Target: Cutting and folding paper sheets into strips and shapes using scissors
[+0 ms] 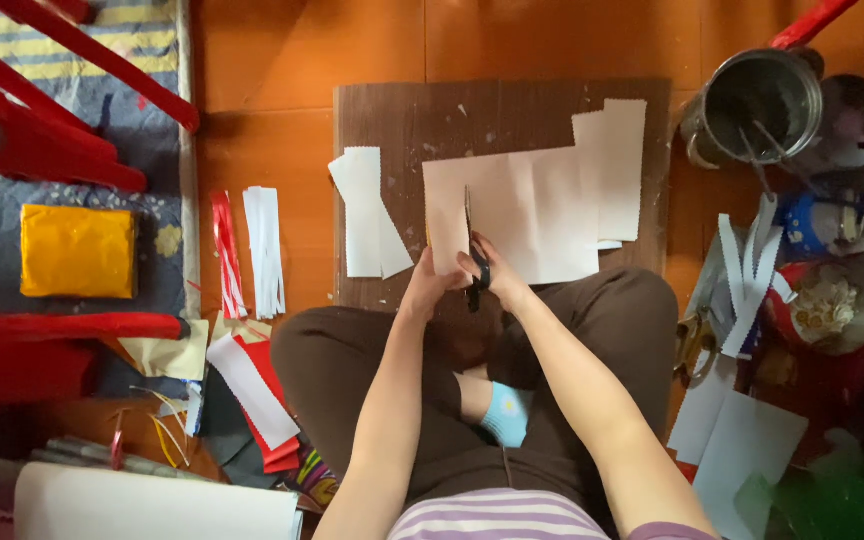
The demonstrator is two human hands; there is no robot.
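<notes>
A large white paper sheet (527,215) lies mid-board on the brown wooden board (392,115). The right hand (497,275) is clamped on black scissors (474,262) cutting into its near edge; the left hand (430,278) pinches the sheet's near-left corner. Cut white strips (367,215) lie toward the board's left edge.

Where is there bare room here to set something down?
Bare floor above the wooden board, and between the board and white strips. Crowded: right side by metal pot and containers, lower left with paper scraps.
</notes>
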